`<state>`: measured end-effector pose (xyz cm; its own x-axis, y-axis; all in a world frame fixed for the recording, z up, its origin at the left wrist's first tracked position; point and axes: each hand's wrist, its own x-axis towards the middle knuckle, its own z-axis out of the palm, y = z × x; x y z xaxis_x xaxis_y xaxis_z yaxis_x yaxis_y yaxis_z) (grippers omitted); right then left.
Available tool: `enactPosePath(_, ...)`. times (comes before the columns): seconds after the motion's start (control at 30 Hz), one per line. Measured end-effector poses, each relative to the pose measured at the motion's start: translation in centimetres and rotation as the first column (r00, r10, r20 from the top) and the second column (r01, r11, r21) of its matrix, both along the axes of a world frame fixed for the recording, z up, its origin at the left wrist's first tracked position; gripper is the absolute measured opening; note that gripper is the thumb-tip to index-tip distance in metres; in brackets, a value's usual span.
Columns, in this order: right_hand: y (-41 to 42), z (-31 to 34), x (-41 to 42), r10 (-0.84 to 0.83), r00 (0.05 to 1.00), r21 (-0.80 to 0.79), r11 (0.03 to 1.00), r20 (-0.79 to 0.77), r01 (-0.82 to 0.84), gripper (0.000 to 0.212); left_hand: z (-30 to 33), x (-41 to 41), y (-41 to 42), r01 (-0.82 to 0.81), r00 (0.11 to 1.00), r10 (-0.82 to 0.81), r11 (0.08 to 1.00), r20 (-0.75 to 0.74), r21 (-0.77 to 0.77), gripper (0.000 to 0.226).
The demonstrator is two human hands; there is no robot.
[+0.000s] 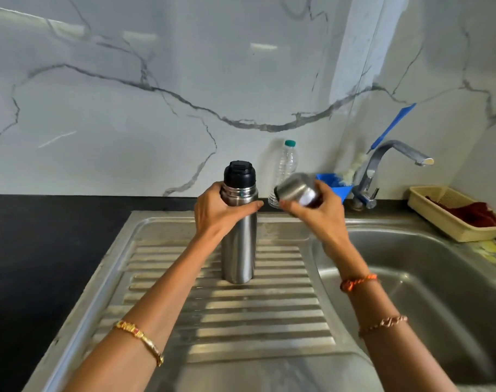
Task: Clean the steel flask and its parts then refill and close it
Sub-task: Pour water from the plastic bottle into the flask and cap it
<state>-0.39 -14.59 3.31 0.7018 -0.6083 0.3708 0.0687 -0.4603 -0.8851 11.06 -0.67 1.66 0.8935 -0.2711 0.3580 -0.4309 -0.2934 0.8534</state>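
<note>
Steel flask (238, 244) stands upright on the ribbed draining board (241, 321), its black stopper (239, 173) on. The left hand (217, 212) grips its neck. The right hand (316, 209) holds the steel cup lid (296, 192) tilted just beside it, before a plastic bottle (285, 165).

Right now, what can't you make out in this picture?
- Head view: steel cup is motion-blurred; its inside is unreadable.
- Flask contents, hidden by the black stopper.
- Plastic bottle base, behind the right hand.
- Sink basin, cut off at the right edge.
</note>
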Motion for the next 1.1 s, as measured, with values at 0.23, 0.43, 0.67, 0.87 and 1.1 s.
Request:
enactPosePath(0.23, 1.7, 5.9, 2.6, 0.081, 0.996, -0.281, 0.956, -0.023, -0.084, 0.063, -0.6, -1.0, 0.4, 0.085, 0.996, -0.086, 0.993, -0.006, -0.078, 0.059)
enactPosePath(0.43, 2.6, 6.0, 3.9, 0.076, 0.996, -0.334, 0.939, -0.044, -0.086, 0.071, -0.7, -1.3, 0.9, 0.185, 0.977, -0.200, 0.969, -0.075, -0.166, 0.056)
enactPosePath(0.67, 3.5, 5.1, 5.4, 0.160, 0.983, -0.460, 0.868, -0.095, -0.186, 0.072, -1.7, -0.6, 0.7, 0.138, 0.984, -0.159, 0.966, -0.083, -0.218, 0.053)
enactPosePath(0.87, 3.5, 5.1, 5.5, 0.209, 0.932, -0.544, 0.764, -0.297, -0.345, 0.077, -1.3, -0.4, 0.7, 0.138, 0.980, -0.164, 0.967, -0.109, -0.213, 0.048)
enactPosePath(1.1, 3.3, 6.1, 5.0, 0.166, 0.919, -0.465, 0.822, -0.357, -0.329, 0.061, -1.5, -0.6, 0.7, 0.117, 0.981, -0.147, 0.967, -0.122, -0.226, 0.052)
